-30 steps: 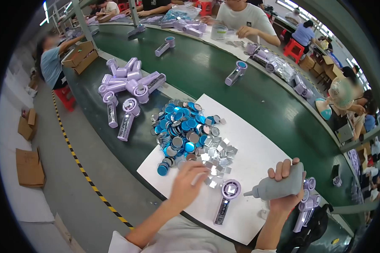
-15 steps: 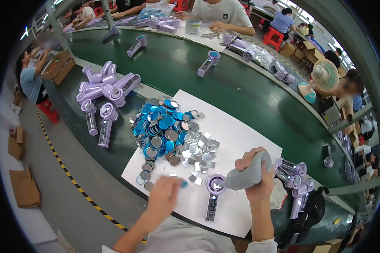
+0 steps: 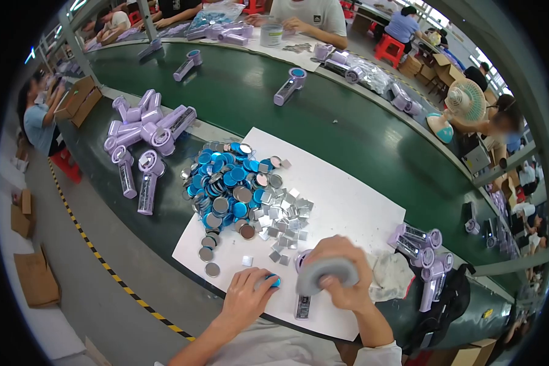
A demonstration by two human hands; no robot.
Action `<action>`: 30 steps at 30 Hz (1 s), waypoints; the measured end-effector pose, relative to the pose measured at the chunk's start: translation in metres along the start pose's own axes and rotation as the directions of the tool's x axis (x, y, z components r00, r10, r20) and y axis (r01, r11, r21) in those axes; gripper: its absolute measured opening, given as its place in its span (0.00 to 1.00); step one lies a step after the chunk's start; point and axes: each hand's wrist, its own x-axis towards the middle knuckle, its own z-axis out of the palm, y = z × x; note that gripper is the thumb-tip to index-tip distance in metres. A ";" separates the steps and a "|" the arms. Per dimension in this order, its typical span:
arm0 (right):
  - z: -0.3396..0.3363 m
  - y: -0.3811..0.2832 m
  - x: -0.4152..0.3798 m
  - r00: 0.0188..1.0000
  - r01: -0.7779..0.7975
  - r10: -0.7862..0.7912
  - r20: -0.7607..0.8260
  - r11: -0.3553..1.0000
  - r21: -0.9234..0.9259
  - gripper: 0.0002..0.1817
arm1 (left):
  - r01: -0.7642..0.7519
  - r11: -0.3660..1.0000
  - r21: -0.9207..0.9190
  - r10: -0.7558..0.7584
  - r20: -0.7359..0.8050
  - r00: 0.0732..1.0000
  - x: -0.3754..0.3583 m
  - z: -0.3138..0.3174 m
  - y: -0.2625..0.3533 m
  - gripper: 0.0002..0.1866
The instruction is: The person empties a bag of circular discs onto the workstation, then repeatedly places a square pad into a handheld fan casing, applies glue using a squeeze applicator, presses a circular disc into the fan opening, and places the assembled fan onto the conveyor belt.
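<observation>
A small blue disc (image 3: 274, 281) is between the fingertips of my left hand (image 3: 247, 297), low over the white sheet (image 3: 335, 195). My right hand (image 3: 344, 274) grips a grey rounded tool (image 3: 327, 276), which covers most of the round head of a purple device (image 3: 302, 307) lying on the sheet. Left of centre is a heap of blue and silver discs (image 3: 226, 183). Small silver squares (image 3: 283, 216) are spread beside it, and one single square (image 3: 247, 261) lies near my left hand.
Purple devices (image 3: 141, 125) are piled at the left, with more (image 3: 418, 244) at the right beside a whitish cloth (image 3: 391, 276). The green belt (image 3: 226, 85) carries several devices. Across it sits a person (image 3: 314, 18). A fan (image 3: 465, 100) stands at the right.
My right hand has brought the grey tool left over the device's round head. My left hand has moved slightly right and down, with the blue disc at its fingertips. Devices on the belt have shifted left.
</observation>
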 end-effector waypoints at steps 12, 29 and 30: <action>-0.070 0.079 0.029 0.814 -0.479 0.533 -0.229 0.394 -0.784 0.17 | -0.086 0.983 -0.163 0.046 -0.233 0.971 0.060 0.023 0.040 0.21; 0.006 0.013 -0.088 0.703 -0.675 0.707 -0.083 0.699 0.237 0.24 | 0.426 0.664 -0.614 -0.350 0.248 0.903 0.050 -0.001 0.066 0.31; 0.007 0.010 -0.088 0.746 -0.632 0.662 -0.076 0.739 0.235 0.25 | 0.379 0.657 -0.651 -0.324 0.210 0.922 0.047 -0.002 0.066 0.29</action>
